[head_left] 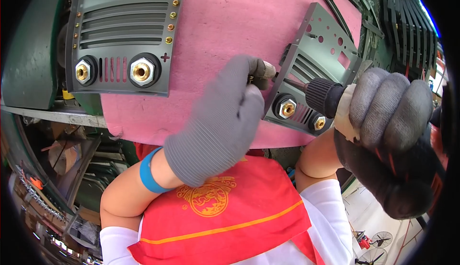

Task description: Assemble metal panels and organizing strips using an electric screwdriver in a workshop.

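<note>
Pinching apparent brass screw (250, 79) in left grip (215, 116); clenching screwdriver (326, 97) in right grip (390, 111) over grey panel (316, 52), right side of pink tabletop (220, 25). Could drop screw through loosened pinch, or scratch panel through slipping screwdriver.

We'd tag this as a workshop, assembly type: we see vented metal panels (120, 48) with brass-centred fittings (142, 72) on a pink work surface (220, 20), a driver tool (326, 97) in the gloved right hand (390, 111), dark metal parts (407, 23) massed upper right, stacked parts (98, 188) lower left, plus fans (381, 239) lower right. Smaller background stuff we can't make out.
</note>
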Demonstrator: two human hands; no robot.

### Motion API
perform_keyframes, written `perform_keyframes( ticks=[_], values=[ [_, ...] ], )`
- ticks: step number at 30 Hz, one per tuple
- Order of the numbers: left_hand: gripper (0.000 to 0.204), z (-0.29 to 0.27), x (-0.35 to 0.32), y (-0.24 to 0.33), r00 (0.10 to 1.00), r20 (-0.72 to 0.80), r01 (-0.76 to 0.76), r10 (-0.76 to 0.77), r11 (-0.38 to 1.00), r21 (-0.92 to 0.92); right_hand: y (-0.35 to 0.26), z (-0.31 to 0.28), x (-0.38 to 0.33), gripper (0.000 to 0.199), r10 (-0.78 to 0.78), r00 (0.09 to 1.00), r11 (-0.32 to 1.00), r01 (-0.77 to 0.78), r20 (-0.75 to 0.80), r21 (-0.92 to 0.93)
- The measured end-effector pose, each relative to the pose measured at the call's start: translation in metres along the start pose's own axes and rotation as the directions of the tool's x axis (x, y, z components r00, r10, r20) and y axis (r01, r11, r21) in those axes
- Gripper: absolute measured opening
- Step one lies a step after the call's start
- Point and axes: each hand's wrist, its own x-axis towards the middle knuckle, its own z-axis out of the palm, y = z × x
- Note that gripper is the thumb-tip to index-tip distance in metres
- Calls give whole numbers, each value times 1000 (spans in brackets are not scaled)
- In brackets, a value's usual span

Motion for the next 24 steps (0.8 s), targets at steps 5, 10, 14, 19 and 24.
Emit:
perform_keyframes(
  ticks=[5,10,14,19,24],
  values=[
    [32,-5,10,13,996,76,74,-53,948,-311,-15,1,7,39,65,997,972,-73,-42,-221],
    [37,-5,24,17,970,214,185,-114,919,-348,-80,-14,-25,20,424,871,638,-483,-250,-599],
    [39,-7,29,14,944,307,262,-123,845,-467,-113,0,-8,14,560,657,165,-685,-505,-709],
    [41,-5,30,10,949,298,264,-105,783,-563,-87,17,33,25,440,687,433,-727,-579,-533],
    [47,-5,28,9,911,402,339,-96,730,-594,-37,2,-13,20,-185,754,897,392,-631,206]
  ],
)
